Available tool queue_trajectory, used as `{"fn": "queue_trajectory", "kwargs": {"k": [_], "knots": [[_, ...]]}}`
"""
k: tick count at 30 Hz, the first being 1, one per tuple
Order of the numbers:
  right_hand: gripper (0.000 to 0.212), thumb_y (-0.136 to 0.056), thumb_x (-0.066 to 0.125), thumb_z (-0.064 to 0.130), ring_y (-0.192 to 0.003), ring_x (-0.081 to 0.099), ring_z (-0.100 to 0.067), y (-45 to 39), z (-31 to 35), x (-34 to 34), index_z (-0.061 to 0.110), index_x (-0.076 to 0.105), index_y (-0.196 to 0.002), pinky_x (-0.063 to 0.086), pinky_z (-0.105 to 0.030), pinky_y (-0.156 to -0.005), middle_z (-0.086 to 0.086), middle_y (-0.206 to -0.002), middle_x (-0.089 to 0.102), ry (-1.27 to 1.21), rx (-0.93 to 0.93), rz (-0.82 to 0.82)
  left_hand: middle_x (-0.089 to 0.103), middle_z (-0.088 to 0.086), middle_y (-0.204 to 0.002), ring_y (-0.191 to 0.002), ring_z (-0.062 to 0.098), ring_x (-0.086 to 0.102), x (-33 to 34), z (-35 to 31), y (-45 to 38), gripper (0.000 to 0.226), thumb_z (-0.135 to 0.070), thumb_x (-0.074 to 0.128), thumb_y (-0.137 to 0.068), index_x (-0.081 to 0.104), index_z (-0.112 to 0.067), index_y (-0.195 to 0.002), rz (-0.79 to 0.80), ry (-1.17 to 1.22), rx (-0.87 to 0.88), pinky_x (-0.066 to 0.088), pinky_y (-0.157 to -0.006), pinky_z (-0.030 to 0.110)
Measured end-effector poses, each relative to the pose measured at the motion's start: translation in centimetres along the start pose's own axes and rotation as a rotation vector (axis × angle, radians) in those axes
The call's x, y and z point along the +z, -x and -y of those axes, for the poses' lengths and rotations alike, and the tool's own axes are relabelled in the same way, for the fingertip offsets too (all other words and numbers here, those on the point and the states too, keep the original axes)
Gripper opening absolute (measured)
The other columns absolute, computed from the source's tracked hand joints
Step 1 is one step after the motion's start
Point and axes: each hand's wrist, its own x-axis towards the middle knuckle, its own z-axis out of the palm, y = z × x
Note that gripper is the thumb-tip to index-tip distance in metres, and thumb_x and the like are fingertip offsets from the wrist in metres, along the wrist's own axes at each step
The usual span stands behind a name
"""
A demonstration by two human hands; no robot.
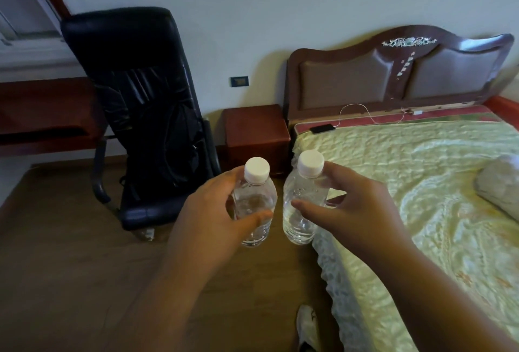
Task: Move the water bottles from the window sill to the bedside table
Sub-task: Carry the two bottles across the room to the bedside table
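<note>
Here the left hand curls round one clear water bottle and the right hand round a second bottle; both stand upright with white caps on, clear water inside, held side by side and just apart above the wooden floor. Beyond them the bedside table sits between the black chair and the bed; open floor lies between chair and bed edge.

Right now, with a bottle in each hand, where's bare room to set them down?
The top of the reddish wooden bedside table shows nothing on it, bordered by the black leather office chair on its left and the carved headboard on its right. The near corner of the bed is busier: a black phone on its white cable.
</note>
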Motion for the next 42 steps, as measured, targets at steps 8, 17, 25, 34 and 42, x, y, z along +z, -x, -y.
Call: {"fn": "queue_trajectory", "kwargs": {"k": [8,17,25,34,42], "knots": [[0.07,-0.067,0.084,0.052,-0.096,0.064,0.0,-8.6,-4.0,-4.2,0.042,0.058,-0.131,0.058,-0.034,-0.084,0.027,-0.103,0.066,-0.006,-0.017,-0.009,0.054,-0.028,-0.128,-0.114,-0.001,0.056,2.8,-3.7,-8.3,0.073,-0.055,0.078,-0.07,0.043,-0.053,-0.134,-0.052,-0.01,-0.004,0.051,-0.094,0.03],[0.073,-0.068,0.082,0.054,-0.102,0.064,-0.002,-16.6,-7.5,-6.7,0.038,0.057,-0.135,0.058,-0.034,-0.088,0.019,-0.116,0.068,0.004,-0.085,0.03,0.051,-0.034,-0.122,-0.114,-0.006,0.054,6.2,-6.3,-14.9,0.072,-0.055,0.077,-0.072,0.041,-0.054,-0.134,-0.131,-0.019,0.006,0.046,-0.09,0.019],[0.073,-0.07,0.083,0.051,-0.094,0.064,-0.003,-22.0,-8.3,-4.6,0.04,0.054,-0.136,0.052,-0.021,-0.079,0.027,-0.105,0.06,0.024,-0.065,0.12,0.056,-0.027,-0.126,-0.113,-0.006,0.053,7.0,-4.2,-19.5,0.07,-0.058,0.075,-0.072,0.045,-0.049,-0.134,-0.114,-0.061,-0.046,0.049,-0.09,0.019],[0.074,-0.068,0.082,0.054,-0.103,0.063,-0.002,-30.6,-6.3,0.6,0.039,0.056,-0.135,0.058,-0.033,-0.086,0.02,-0.117,0.067,0.039,-0.043,0.098,0.053,-0.028,-0.13,-0.115,-0.004,0.053,4.2,1.5,-28.1,0.073,-0.058,0.076,-0.072,0.041,-0.052,-0.136,-0.089,-0.046,-0.047,0.042,-0.086,0.014],[0.076,-0.069,0.083,0.052,-0.101,0.063,-0.004,-37.9,-3.6,5.1,0.037,0.054,-0.138,0.055,-0.029,-0.087,0.028,-0.111,0.059,0.085,-0.018,0.05,0.051,-0.027,-0.135,-0.12,-0.003,0.051,0.8,6.4,-36.5,0.075,-0.055,0.078,-0.072,0.039,-0.053,-0.135,-0.067,-0.043,-0.008,0.044,-0.093,0.02]]}}
